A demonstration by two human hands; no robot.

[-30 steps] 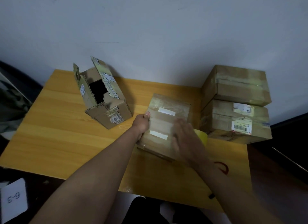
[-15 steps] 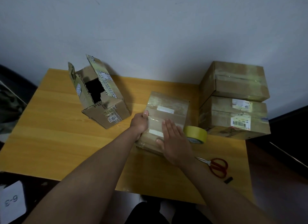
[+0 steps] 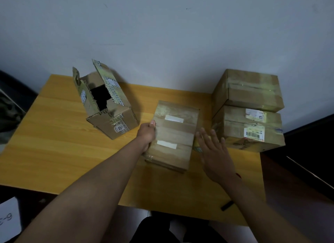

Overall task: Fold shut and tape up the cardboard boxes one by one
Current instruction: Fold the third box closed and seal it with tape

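Four cardboard boxes sit on the bench (image 3: 54, 134). Middle box (image 3: 173, 134) lies flat at centre, flaps down and glossy with tape across the top, two white labels showing. My left hand (image 3: 146, 134) grips its left edge, thumb on top and fingers curled round the side; I judge this is to steady it or ready it for moving. My right hand (image 3: 215, 156) hovers just right of the box, fingers straight and spread, holding nothing. It covers most of the yellow tape roll (image 3: 196, 145), of which only a sliver shows beside the box, so I read it as either leaving the sealed top or going for the roll; cannot tell which.

Open box (image 3: 108, 107) stands tilted at left rear, flaps up, dark inside: by my judgement the next one to close. Two sealed boxes are stacked at right against the wall, upper box (image 3: 249, 89) on lower box (image 3: 253, 130), presumably set out of the way as done.

Bench is yellow wood grain. Wall (image 3: 162, 34) is pale grey, scuffed. A small black object (image 3: 226, 205) lies near the front edge; a white card (image 3: 8, 219) sits low at left.
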